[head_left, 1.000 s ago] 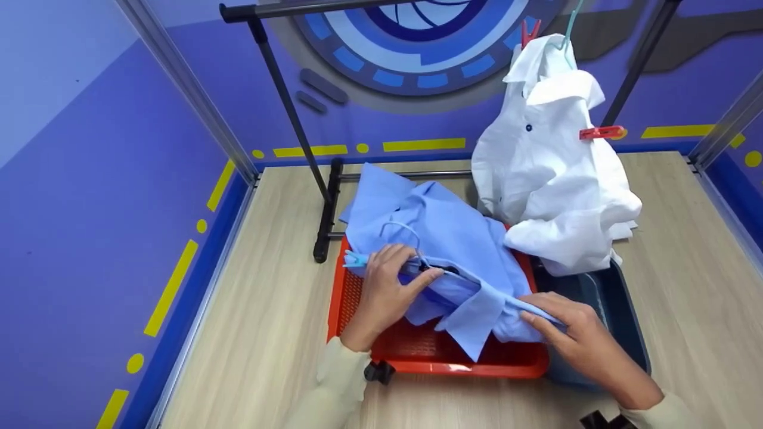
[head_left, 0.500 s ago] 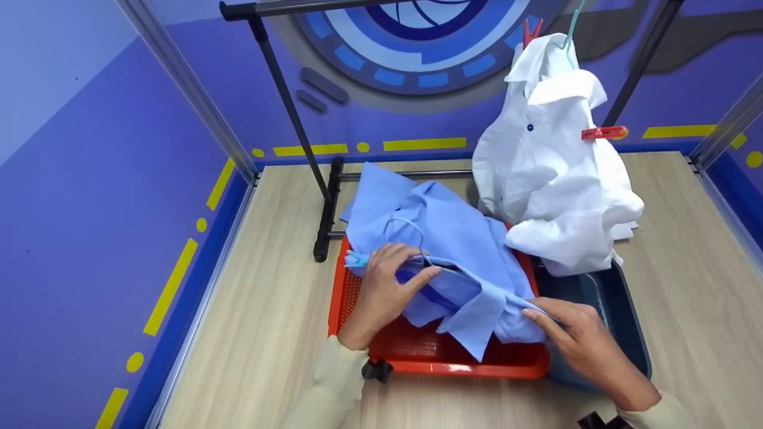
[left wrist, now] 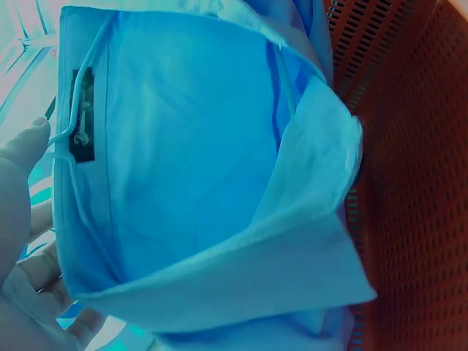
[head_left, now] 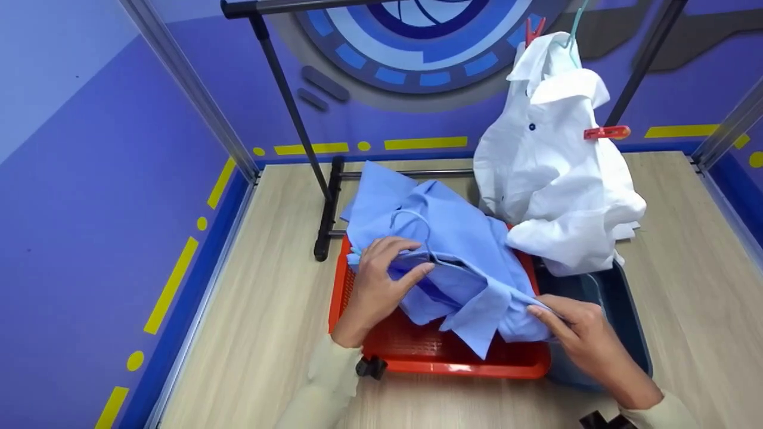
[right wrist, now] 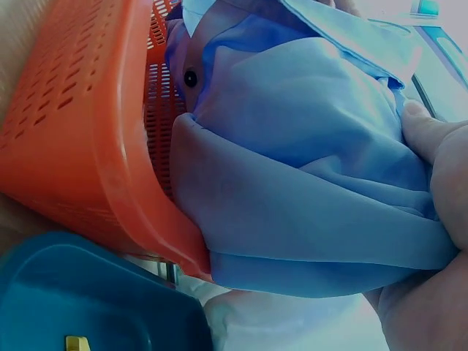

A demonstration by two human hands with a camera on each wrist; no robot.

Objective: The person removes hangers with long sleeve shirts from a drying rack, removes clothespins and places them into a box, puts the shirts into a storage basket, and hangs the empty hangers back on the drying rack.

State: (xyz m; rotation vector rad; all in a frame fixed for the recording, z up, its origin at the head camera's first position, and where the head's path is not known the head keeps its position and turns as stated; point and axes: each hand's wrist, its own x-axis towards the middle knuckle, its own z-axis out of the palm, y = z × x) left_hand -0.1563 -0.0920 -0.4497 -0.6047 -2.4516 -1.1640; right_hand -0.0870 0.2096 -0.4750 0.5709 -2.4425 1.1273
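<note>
A light blue collared shirt (head_left: 453, 220) lies bunched over a red basket (head_left: 459, 368), with a hanger (head_left: 411, 213) inside its neck and the hook sticking out. My left hand (head_left: 381, 283) is at the collar beside the hook. In the left wrist view its thumb and fingers stand apart around the collar's edge, near the hanger (left wrist: 64, 139). My right hand (head_left: 587, 333) pinches the shirt's shoulder, thumb on top; in the right wrist view the cloth (right wrist: 314, 197) bunches by the thumb. A light blue clothespin (head_left: 355, 252) peeks out beyond my left hand, mostly hidden.
A white shirt (head_left: 548, 161) hangs on a green hanger (head_left: 574, 33) at the back right, with red clothespins (head_left: 607, 132) on it. Beneath it stands a dark blue basin (head_left: 635, 322). A black rack (head_left: 286, 101) rises behind the red basket.
My left hand has shifted slightly left and up along the collar, covering more of the clothespin. The hook has tilted a little to the right. My right hand keeps its pinch with little movement.
</note>
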